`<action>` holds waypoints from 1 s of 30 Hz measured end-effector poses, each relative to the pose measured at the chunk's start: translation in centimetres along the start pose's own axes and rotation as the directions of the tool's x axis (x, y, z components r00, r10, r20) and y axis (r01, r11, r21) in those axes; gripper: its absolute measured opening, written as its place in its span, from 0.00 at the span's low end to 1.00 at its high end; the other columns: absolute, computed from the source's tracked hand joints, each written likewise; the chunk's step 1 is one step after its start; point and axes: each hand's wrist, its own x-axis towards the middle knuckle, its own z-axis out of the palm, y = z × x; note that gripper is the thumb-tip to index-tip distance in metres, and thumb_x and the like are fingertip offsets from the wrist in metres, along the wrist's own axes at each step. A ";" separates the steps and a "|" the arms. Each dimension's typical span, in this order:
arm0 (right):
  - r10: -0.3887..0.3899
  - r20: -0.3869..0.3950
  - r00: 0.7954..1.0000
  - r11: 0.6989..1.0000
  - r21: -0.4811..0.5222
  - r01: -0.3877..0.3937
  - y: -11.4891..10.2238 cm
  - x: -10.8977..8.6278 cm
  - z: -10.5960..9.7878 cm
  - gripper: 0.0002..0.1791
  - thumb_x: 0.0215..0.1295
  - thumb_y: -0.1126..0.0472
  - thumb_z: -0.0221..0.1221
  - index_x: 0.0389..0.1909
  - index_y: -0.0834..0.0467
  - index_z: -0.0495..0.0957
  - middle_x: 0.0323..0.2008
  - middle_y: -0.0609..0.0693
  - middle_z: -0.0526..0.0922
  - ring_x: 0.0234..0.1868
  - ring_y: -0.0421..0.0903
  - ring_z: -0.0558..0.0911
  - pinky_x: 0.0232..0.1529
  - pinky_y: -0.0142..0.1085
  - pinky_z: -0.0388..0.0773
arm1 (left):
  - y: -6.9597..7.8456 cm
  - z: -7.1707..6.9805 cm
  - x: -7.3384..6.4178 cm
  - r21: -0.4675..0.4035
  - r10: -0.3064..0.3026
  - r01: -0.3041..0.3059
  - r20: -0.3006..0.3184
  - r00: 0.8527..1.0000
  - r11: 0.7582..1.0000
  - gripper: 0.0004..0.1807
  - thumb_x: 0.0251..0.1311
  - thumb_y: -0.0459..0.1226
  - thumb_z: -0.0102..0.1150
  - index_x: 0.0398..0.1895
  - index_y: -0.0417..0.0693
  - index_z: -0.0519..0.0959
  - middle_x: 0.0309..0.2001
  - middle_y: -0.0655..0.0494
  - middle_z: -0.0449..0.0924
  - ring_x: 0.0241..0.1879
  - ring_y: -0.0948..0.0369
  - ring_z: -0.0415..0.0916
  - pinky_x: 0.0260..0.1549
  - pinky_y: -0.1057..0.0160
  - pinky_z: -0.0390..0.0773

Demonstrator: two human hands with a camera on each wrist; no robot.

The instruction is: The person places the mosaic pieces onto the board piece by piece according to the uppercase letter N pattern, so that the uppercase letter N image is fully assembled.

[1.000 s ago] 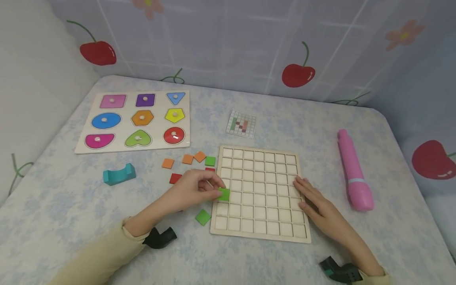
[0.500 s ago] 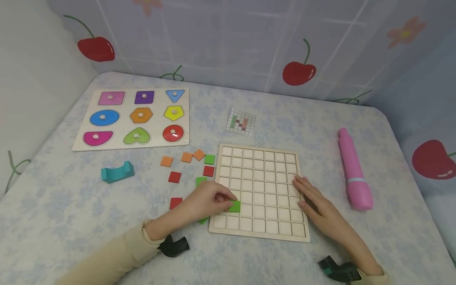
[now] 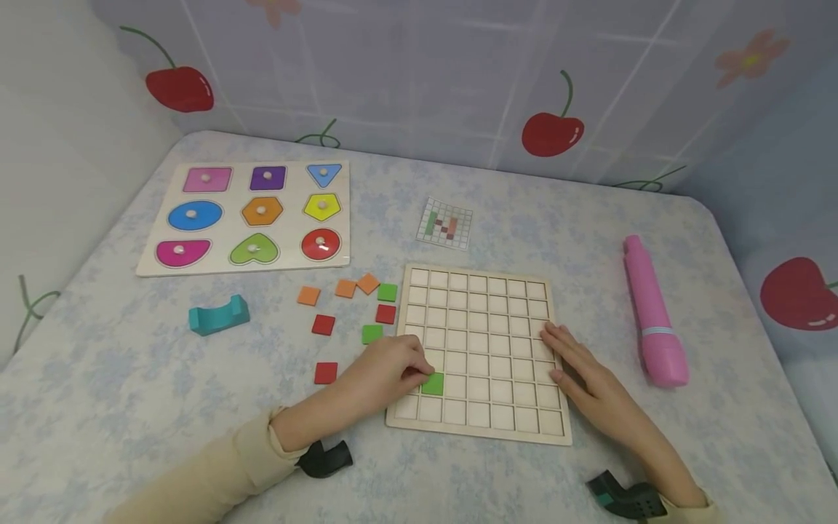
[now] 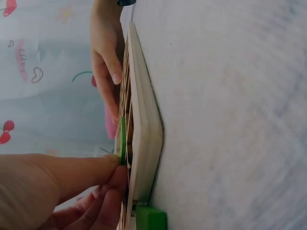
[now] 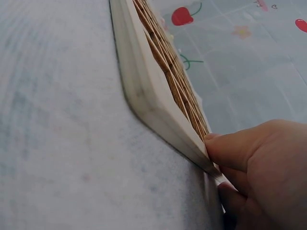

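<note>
A wooden grid board [image 3: 484,434] with square cells lies on the table between the hands. My left hand [image 3: 389,370] pinches a green square tile [image 3: 433,384] at its left edge, over a cell near the board's lower left. In the left wrist view the thumb and a fingertip meet at the edge of that green tile [image 4: 123,139], which stands slightly proud of the grid. My right hand [image 3: 592,389] rests at the board's right edge with its fingers extended. The right wrist view has the right thumb [image 5: 228,148] touching the board's rim.
Orange tiles [image 3: 309,295], red tiles [image 3: 324,324] and green tiles [image 3: 372,334] lie left of the board. A pattern card [image 3: 444,223] is behind it. Around these are a knobbed shape puzzle [image 3: 294,251], a teal block [image 3: 219,316] and a pink wand-like object [image 3: 650,313].
My left hand has carried the green tile rightward and down from the board's left edge onto the lower-left cells. The right hand stays at the right edge.
</note>
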 end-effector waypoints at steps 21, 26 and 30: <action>-0.007 -0.007 1.000 1.000 0.000 0.007 0.2 -0.1 0.0 0.32 0.65 0.70 0.55 0.69 0.58 0.59 0.70 0.55 0.55 0.70 0.54 0.49 0.62 0.23 0.42 | -5.0 -5.3 -3.3 -0.303 0.078 -0.020 0.179 0.981 0.953 0.12 0.51 0.33 0.69 0.40 0.49 0.85 0.40 0.65 0.78 0.41 0.65 0.75 0.37 0.64 0.77; -0.001 0.001 1.000 1.000 0.001 0.001 0.3 0.0 0.0 0.32 0.65 0.70 0.55 0.69 0.57 0.59 0.70 0.54 0.54 0.70 0.53 0.49 0.62 0.23 0.42 | -5.2 -5.0 -3.6 -0.184 0.104 -0.061 0.233 0.967 0.981 0.15 0.49 0.34 0.71 0.42 0.51 0.85 0.41 0.68 0.75 0.43 0.66 0.72 0.42 0.65 0.75; 0.004 0.004 1.000 1.000 0.000 -0.004 0.1 0.0 -0.1 0.32 0.65 0.69 0.55 0.69 0.57 0.59 0.70 0.54 0.54 0.70 0.53 0.49 0.62 0.23 0.42 | -5.1 -4.4 -3.6 -0.108 0.112 -0.087 0.262 0.958 0.990 0.14 0.48 0.35 0.71 0.41 0.51 0.85 0.40 0.68 0.73 0.41 0.67 0.71 0.42 0.66 0.74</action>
